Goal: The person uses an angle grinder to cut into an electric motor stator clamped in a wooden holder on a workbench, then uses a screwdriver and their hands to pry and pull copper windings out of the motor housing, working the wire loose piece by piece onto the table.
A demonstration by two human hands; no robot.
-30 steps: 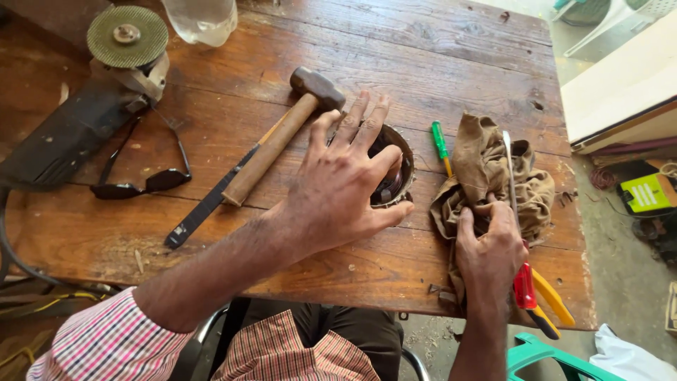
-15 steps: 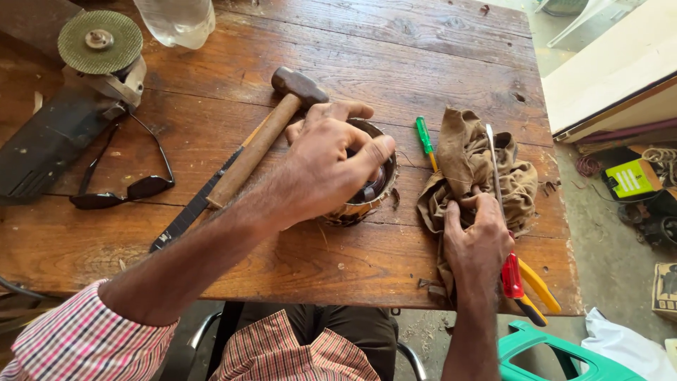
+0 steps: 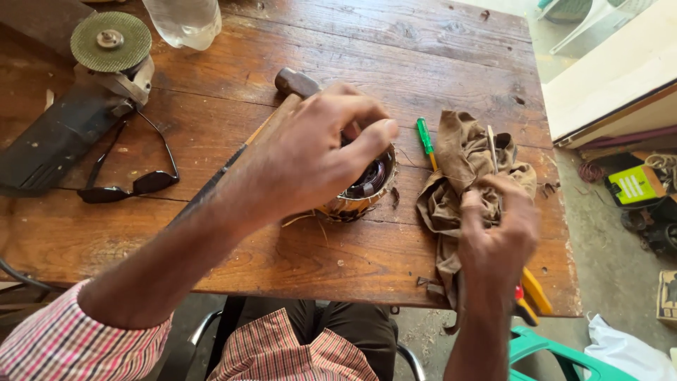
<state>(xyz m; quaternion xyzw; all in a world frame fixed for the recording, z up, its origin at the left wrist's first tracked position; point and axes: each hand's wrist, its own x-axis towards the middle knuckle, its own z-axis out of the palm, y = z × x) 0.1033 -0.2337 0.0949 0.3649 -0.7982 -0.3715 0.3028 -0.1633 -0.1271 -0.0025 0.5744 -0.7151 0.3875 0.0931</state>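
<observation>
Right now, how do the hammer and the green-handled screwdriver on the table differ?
The hammer is larger, with a wooden handle and metal head; the screwdriver is slim with a green plastic handle. The hammer lies partly hidden under the left hand, while the screwdriver lies in the open beside the brown rag. Both rest flat on the wooden table.

Both your hands down, fingers curled, forearms reaching in from below.

Your left hand point(image 3: 310, 166) sits palm down, fingers arched and bent, thumb out to the right, sleeve pushed back on a bare forearm. Your right hand point(image 3: 497, 229) is lower right, back toward you, fingers bunched tight in a closed grip, slightly blurred.
</observation>
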